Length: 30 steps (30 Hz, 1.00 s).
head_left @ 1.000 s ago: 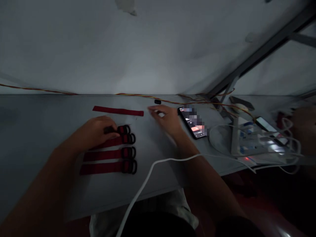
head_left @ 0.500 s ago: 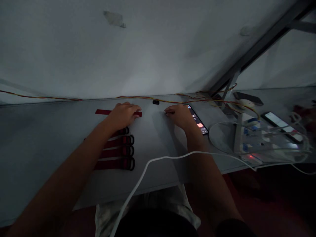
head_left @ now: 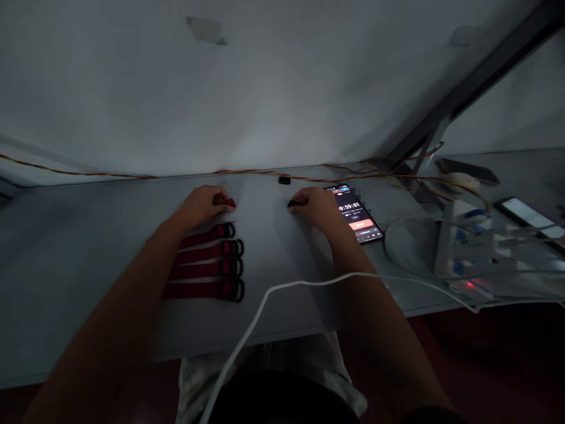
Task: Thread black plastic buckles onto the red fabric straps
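My left hand (head_left: 203, 206) is closed in a pinch on a red strap (head_left: 230, 202), whose end sticks out past the fingertips. Just below it, several red straps (head_left: 194, 288) with black buckle rings (head_left: 239, 290) lie side by side on the grey table (head_left: 269, 247); my left forearm covers their far ends. My right hand (head_left: 314, 206) pinches a small black piece (head_left: 292, 204), perhaps a buckle, mostly hidden by the fingers. Between the hands, farther back, a small black buckle-like piece (head_left: 284, 180) rests by the wall.
A lit phone (head_left: 355, 215) lies beside my right hand. A white cable (head_left: 309, 282) crosses over my right forearm. At right are a white power strip (head_left: 463, 235), a second phone (head_left: 529, 215) and a metal frame (head_left: 428, 147). Twisted wires (head_left: 256, 172) run along the wall.
My left hand has drawn back a little to the left; the strap that lay stretched out under it now shows only a short end at the fingertips. The right hand still holds its black piece.
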{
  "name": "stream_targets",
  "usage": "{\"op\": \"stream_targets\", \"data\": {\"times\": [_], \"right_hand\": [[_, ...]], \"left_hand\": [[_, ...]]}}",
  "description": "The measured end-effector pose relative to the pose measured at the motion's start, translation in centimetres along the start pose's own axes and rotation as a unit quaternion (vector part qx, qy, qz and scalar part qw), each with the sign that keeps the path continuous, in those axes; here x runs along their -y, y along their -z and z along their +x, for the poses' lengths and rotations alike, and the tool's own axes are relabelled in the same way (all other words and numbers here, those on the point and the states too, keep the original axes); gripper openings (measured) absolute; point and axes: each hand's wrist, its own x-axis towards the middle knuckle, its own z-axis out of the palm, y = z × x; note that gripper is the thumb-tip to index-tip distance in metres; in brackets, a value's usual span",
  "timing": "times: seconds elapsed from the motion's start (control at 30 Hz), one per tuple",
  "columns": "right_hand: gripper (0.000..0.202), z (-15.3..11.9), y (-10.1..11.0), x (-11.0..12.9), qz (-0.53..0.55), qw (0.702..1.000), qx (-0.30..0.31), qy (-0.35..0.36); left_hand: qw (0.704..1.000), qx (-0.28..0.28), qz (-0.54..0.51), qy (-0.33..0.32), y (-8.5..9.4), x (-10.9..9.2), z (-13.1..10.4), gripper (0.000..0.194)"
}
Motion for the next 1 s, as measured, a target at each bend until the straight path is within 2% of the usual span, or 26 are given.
{"op": "stream_targets", "data": {"times": [0.1,0.17,0.27,0.3,0.4,0.53,0.63,0.8,1.0], "right_hand": [[0.024,0.1,-0.2,-0.3,0.024,1.0,0.003,-0.013],[0.02,0.3,-0.5,-0.4,0.052,0.998,0.015,0.011],[0.007,0.0,-1.2,0.2,0.178,0.981,0.041,0.063],[0.007,-0.2,-1.4,0.8,0.244,0.965,0.054,0.073],[0.024,-1.4,-2.4,3.2,0.432,0.892,0.102,0.087],[0.038,-2.8,-4.0,6.1,0.585,0.795,0.144,0.069],[0.042,-3.1,-4.8,6.6,0.626,0.762,0.16,0.051],[0.038,-3.0,-4.2,6.1,0.616,0.754,0.224,0.045],[0.037,-3.5,-3.6,6.5,0.633,0.716,0.292,0.03]], "left_hand": [[0.999,-0.034,-0.013,-0.009,0.4,0.8,-1.4,0.021],[0.997,-0.069,-0.039,-0.017,0.5,1.1,-2.3,0.02],[0.99,-0.117,-0.074,-0.012,0.5,0.9,-3.4,0.023],[0.988,-0.13,-0.081,-0.012,0.5,0.6,-3.7,0.024],[0.983,-0.15,-0.104,-0.027,0.8,-1.0,-4.5,0.022],[0.975,-0.132,-0.16,-0.078,1.4,-3.6,-5.4,0.022],[0.963,-0.129,-0.218,-0.093,1.3,-4.7,-5.8,0.021],[0.94,-0.111,-0.313,-0.079,0.9,-5.0,-5.8,0.023],[0.909,-0.098,-0.401,-0.057,0.4,-5.4,-5.8,0.027]]}}
